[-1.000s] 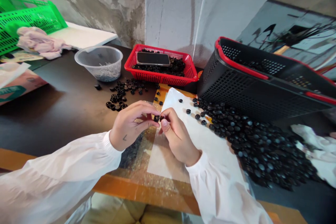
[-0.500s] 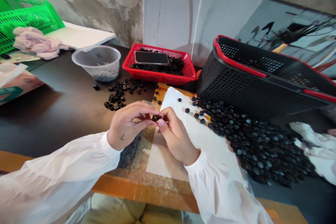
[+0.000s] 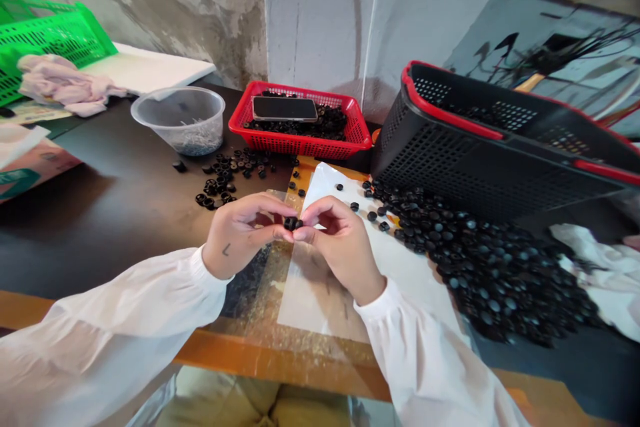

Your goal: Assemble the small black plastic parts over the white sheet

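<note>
Above the white sheet (image 3: 320,310), my left hand (image 3: 243,230) and my right hand (image 3: 345,243) meet fingertip to fingertip. My left thumb and fingers pinch a small black round plastic part (image 3: 289,222). Pressed against its right side is a second small black part (image 3: 299,224), gripped by my right thumb and forefinger. Fingertips partly cover both pieces, so I cannot tell whether they are joined. Behind my left hand lie loose black ring-shaped parts (image 3: 210,187). To the right spreads a large heap of black round caps (image 3: 480,267).
At the back stand a clear tub (image 3: 175,121) of thin metal pieces and a red basket (image 3: 300,142) of black parts with a phone (image 3: 285,109) on top. A tall black basket (image 3: 450,160) rises at right. A tissue box (image 3: 37,163) sits at left.
My right hand has turned slightly and its fingers have shifted, so two black pieces now show side by side between the fingertips. The whole view has moved slightly.
</note>
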`<state>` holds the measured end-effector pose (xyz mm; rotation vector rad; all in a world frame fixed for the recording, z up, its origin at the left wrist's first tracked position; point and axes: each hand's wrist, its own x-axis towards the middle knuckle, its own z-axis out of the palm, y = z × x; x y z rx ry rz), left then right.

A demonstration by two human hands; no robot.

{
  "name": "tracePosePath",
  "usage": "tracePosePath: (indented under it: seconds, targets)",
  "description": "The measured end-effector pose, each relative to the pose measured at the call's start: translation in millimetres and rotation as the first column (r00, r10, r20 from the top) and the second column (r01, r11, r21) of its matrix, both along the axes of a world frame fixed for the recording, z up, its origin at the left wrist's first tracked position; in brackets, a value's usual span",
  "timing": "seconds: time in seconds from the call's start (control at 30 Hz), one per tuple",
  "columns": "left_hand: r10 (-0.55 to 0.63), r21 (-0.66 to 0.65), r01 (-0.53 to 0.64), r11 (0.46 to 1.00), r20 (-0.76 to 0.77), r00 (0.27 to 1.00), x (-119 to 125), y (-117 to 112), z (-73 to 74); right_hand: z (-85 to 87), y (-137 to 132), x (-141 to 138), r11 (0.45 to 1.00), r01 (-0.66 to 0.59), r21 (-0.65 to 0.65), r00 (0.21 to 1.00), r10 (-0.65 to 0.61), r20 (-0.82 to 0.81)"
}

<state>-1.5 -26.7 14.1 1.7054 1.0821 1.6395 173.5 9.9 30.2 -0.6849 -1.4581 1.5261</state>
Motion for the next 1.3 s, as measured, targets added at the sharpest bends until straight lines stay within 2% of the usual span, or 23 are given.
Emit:
tracePosePath:
  seconds: [0.27,0.5,0.77,0.93,1.03,1.1,1.17,1.23,1.3]
  targets:
    - [-0.005,-0.103,0.019,0.995,0.144,0.990,1.9,-0.8,-3.2,2.9,-1.7,-1.0,0.998,0.044,-0.055,0.998,-0.046,-0.045]
    - [-0.064,-0.128,0.098,0.987,0.243,0.968,3.2,0.6,-2.6,2.1,-4.5,-0.3,0.996,0.089,-0.027,0.994,-0.090,-0.053]
    - [-0.054,-0.136,0.090,0.987,0.245,0.968,2.3,2.3,-6.2,2.7,-2.7,1.8,0.987,0.122,0.104,0.993,-0.122,-0.002]
    - [-0.046,-0.124,0.073,0.990,0.208,0.977,0.4,2.6,-7.6,3.8,-2.0,2.1,0.985,0.123,0.123,0.992,-0.125,0.009]
    - [-0.012,-0.088,0.024,0.996,0.131,0.991,-1.3,3.4,-8.0,4.1,-1.2,2.8,0.992,0.094,0.086,0.995,-0.097,0.029]
    - [0.025,-0.053,-0.022,0.998,0.053,0.998,-2.5,4.3,-7.3,3.4,-0.2,3.5,0.998,0.062,0.014,0.998,-0.062,0.018]
    - [0.057,-0.014,-0.057,0.998,-0.017,0.998,-3.7,5.3,-6.0,1.9,0.9,4.0,0.994,-0.022,-0.103,0.999,0.019,-0.026]
    - [0.069,0.021,-0.068,0.997,-0.065,0.995,-4.9,5.9,-4.4,0.1,1.8,4.2,0.968,-0.145,-0.204,0.989,0.135,-0.062]
    - [0.069,0.046,-0.065,0.997,-0.097,0.993,-5.8,5.8,-3.0,-1.2,2.1,4.1,0.949,-0.207,-0.240,0.978,0.201,-0.050]
